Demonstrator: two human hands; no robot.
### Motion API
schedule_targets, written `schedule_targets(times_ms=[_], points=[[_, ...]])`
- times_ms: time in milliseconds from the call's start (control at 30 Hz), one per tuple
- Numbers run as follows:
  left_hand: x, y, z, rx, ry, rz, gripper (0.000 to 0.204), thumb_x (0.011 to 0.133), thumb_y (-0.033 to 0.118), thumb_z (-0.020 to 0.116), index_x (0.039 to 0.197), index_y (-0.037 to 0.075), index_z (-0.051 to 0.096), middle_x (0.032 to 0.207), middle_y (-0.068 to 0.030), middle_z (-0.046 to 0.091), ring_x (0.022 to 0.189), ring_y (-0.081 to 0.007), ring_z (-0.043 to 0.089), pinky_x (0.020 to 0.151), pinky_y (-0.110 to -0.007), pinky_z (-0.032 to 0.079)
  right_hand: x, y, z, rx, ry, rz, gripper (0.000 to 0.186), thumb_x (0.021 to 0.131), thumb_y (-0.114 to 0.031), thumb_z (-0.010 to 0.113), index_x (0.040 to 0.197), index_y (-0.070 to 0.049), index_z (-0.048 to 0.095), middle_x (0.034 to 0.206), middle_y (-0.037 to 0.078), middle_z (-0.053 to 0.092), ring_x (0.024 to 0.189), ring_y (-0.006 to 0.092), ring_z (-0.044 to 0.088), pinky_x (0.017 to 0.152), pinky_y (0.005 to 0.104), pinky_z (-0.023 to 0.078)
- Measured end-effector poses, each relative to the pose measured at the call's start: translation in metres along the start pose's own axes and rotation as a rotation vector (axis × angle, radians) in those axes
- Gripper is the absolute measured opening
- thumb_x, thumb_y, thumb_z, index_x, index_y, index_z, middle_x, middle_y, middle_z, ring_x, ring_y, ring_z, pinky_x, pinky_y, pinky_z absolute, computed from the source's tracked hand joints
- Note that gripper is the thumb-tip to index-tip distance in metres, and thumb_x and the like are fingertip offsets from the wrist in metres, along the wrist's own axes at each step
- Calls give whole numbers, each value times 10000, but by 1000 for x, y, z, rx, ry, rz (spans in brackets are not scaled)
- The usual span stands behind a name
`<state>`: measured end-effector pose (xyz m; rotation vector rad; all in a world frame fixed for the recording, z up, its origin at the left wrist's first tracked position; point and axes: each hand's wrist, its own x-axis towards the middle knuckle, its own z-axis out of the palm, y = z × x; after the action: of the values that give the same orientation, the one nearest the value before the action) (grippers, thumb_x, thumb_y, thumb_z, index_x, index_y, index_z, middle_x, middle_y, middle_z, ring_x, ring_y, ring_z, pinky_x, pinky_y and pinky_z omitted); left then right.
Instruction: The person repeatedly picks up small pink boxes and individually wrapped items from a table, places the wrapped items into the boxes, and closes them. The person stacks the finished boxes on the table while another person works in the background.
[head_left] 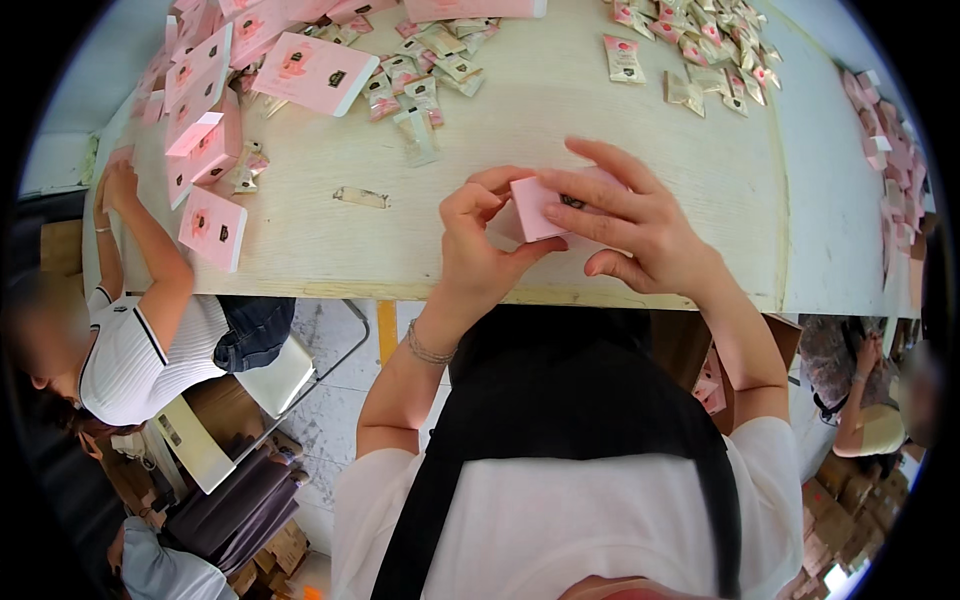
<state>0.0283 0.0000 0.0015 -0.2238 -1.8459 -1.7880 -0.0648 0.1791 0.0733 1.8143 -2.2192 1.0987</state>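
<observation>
Just above the table's near edge, a small pink carton (530,210) is between my hands. My left hand (475,235) grips its left end, thumb along the near side and fingers behind. Over the carton's printed face lies my right hand (640,220), its fingers spread and stretched out, the index finger lifted and the thumb apart from the carton. The right fingers cover much of the carton, so its far end is mostly hidden.
Pink cartons (315,72) are piled at the far left, with small wrapped sachets (420,85) beside them. More sachets (705,45) lie at the far right. A tape scrap (360,197) sticks to the table (330,250). A co-worker (150,330) sits at left; another person (870,390) is at right.
</observation>
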Motion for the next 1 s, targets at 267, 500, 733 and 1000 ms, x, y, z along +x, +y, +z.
schedule_targets(times_ms=[267,500,733,1000], points=[[147,21,-51,650,-304,264,594,621,173,869,1093,66,524,1207,-118,581,1148,-291,563,884,-452,528,-17,-5,9,-128,103,55,417,778,-22,648,1188,-96,645,1317,76,572,1136,359,522,942,426,472],[272,-64,-50,1655,-706,215,821,684,264,790,1391,163,386,1320,-159,511,1161,-392,536,909,-493,495,-154,-99,-76,-1136,335,848,374,770,31,586,1111,-80,692,1183,74,654,1059,294,579,938,413,470],[282,-46,-58,1414,-607,374,959,665,188,806,1459,135,272,1309,-189,508,1154,-387,541,906,-509,494,-207,-55,-87,-826,241,1115,387,892,-105,625,1277,-99,588,1310,115,572,1208,301,523,982,382,442],[157,11,-122,203,-458,-347,960,521,119,906,1339,-10,421,1226,-65,568,1088,-170,561,931,-340,488,-7,136,1,-666,143,636,477,921,-472,553,1361,-295,504,1450,86,433,1350,334,360,1040,599,306]])
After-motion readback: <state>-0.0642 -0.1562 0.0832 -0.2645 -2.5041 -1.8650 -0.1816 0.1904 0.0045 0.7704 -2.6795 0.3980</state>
